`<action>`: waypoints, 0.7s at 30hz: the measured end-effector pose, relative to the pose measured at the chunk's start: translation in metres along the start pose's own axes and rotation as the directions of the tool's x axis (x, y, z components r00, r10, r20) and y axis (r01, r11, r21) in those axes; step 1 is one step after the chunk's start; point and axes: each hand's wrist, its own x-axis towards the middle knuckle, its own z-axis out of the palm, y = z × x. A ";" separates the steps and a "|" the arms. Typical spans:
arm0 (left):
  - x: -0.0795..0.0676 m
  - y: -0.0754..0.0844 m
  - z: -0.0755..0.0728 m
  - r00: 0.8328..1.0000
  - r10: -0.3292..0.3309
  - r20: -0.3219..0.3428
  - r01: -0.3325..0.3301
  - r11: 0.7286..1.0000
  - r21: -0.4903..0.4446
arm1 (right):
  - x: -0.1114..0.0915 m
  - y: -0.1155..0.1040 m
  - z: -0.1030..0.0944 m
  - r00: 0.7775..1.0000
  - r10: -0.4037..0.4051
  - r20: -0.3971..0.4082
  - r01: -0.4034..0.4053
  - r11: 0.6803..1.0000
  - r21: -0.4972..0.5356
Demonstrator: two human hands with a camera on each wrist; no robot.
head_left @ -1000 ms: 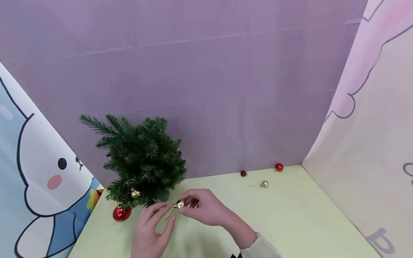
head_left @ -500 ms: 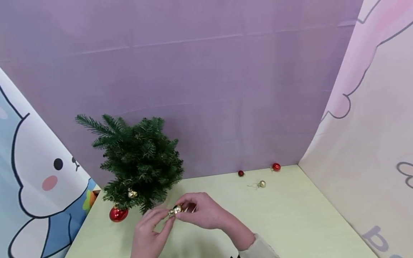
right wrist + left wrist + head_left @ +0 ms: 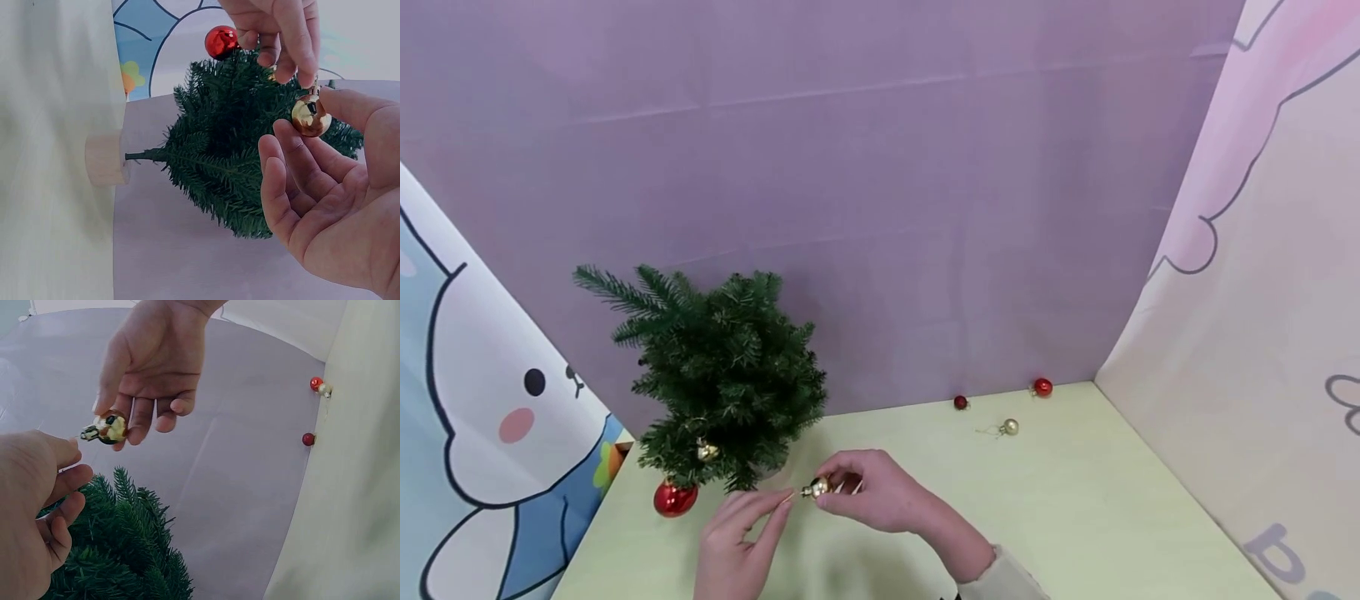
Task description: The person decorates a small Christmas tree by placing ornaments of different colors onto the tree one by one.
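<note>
Clerk: What changes at this station, largest item first?

Inspector: The purple backdrop [image 3: 887, 208], the pale tabletop [image 3: 1075, 500] and the small tree [image 3: 730, 367] keep their places. The change is at the left hand [image 3: 733, 542], at 8 o'clock of the held gold bauble [image 3: 311, 122]: its fingertips now stand just apart from the cap, where a moment ago they sat against it. Thumb and finger appear to pinch the fine cord [image 3: 317, 80].

Clerk: And the right hand [image 3: 331, 206]?

Inspector: At 3 o'clock of the bauble, in a narrow grip, holding the sphere between thumb and fingers. The bauble is near the tree, not hung on it. I judge that the cord is being drawn out from the cap, which lets the bauble be handled by it.

Clerk: Materials, same order?

Inspector: Backdrop: apparently fabric, creased. Tabletop: flat, smooth-looking. Tree, at 10 to 11 o'clock of the bauble: dense, bristly green needles above a squat round base [image 3: 107, 157], seemingly wood. A glossy red ball [image 3: 675, 500] hangs low on it, at 9 o'clock. Held bauble: spherical, mirror-bright, narrow cap. Toward 2 o'clock lie three loose pieces: a shiny red bauble [image 3: 1042, 387], a duller gold one [image 3: 1010, 427] with thread, and a dark red bead-like ball [image 3: 960, 402].
</note>
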 end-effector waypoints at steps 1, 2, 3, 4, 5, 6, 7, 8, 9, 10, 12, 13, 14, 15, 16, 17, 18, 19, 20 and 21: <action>0.000 0.000 0.000 1.000 0.003 0.007 -0.003 1.000 -0.010 | -0.001 0.001 0.000 1.000 0.004 0.001 -0.004 1.000 0.003; -0.001 0.000 0.000 1.000 0.001 0.014 -0.001 1.000 -0.022 | -0.001 0.002 0.000 1.000 0.005 0.003 -0.005 1.000 0.002; -0.001 0.001 0.000 1.000 -0.001 0.020 0.001 1.000 -0.031 | -0.001 0.004 0.000 1.000 0.001 0.004 -0.001 1.000 0.000; -0.001 0.001 0.000 1.000 -0.001 0.026 0.002 0.999 -0.041 | -0.001 0.004 0.000 1.000 0.001 0.006 -0.001 1.000 0.002; -0.001 0.002 0.000 0.999 0.000 0.032 0.002 0.999 -0.047 | -0.001 0.005 0.001 1.000 -0.002 0.008 0.002 1.000 0.006; -0.001 0.003 0.001 0.999 -0.012 0.043 0.014 0.998 -0.058 | -0.001 0.006 0.001 1.000 -0.005 0.011 0.004 1.000 0.008; -0.002 0.004 0.000 0.999 -0.021 0.050 0.024 0.997 -0.070 | -0.002 0.007 0.003 1.000 -0.001 0.016 0.001 1.000 0.011; -0.004 0.005 0.000 0.998 -0.033 0.053 0.037 0.997 -0.075 | -0.004 0.008 0.005 1.000 0.003 0.021 -0.003 1.000 0.016; -0.005 0.007 -0.001 0.998 -0.038 0.049 0.041 0.997 -0.071 | -0.005 0.008 0.007 1.000 0.008 0.025 -0.008 1.000 0.026; -0.006 0.008 -0.001 0.998 -0.045 0.045 0.048 0.996 -0.070 | -0.006 0.009 0.009 0.999 0.015 0.029 -0.016 0.999 0.038; -0.008 0.010 -0.003 0.996 -0.075 0.053 0.079 0.995 -0.065 | -0.009 0.010 0.013 0.999 0.016 0.039 -0.018 0.999 0.051; -0.008 0.011 -0.004 0.995 -0.084 0.057 0.088 0.994 -0.058 | -0.009 0.010 0.014 0.999 0.011 0.040 -0.014 0.998 0.056; -0.008 0.012 -0.005 0.993 -0.095 0.066 0.099 0.994 -0.048 | -0.009 0.010 0.015 0.999 0.008 0.042 -0.010 0.998 0.058; -0.008 0.012 -0.006 0.991 -0.106 0.082 0.110 0.993 -0.035 | -0.009 0.009 0.015 0.999 0.005 0.042 -0.008 0.998 0.055; -0.006 0.012 -0.007 0.986 -0.122 0.111 0.126 0.992 -0.027 | -0.008 0.008 0.015 0.999 -0.002 0.041 0.000 0.999 0.043; -0.004 0.012 -0.008 0.980 -0.137 0.146 0.142 0.990 -0.022 | -0.006 0.007 0.014 0.999 -0.008 0.038 0.007 1.000 0.024; -0.002 0.011 -0.008 0.972 -0.150 0.182 0.157 0.987 -0.020 | -0.004 0.005 0.012 0.999 -0.014 0.036 0.014 1.000 0.004; 0.000 0.011 -0.008 0.965 -0.159 0.208 0.168 0.985 -0.025 | -0.001 0.003 0.010 0.999 -0.019 0.034 0.020 1.000 -0.018; 0.003 0.010 -0.008 0.957 -0.171 0.233 0.182 0.983 -0.029 | 0.001 0.001 0.008 0.999 -0.022 0.035 0.024 0.999 -0.038; 0.005 0.010 -0.008 0.952 -0.179 0.249 0.193 0.980 -0.037 | 0.004 -0.001 0.005 0.999 -0.027 0.036 0.029 0.998 -0.057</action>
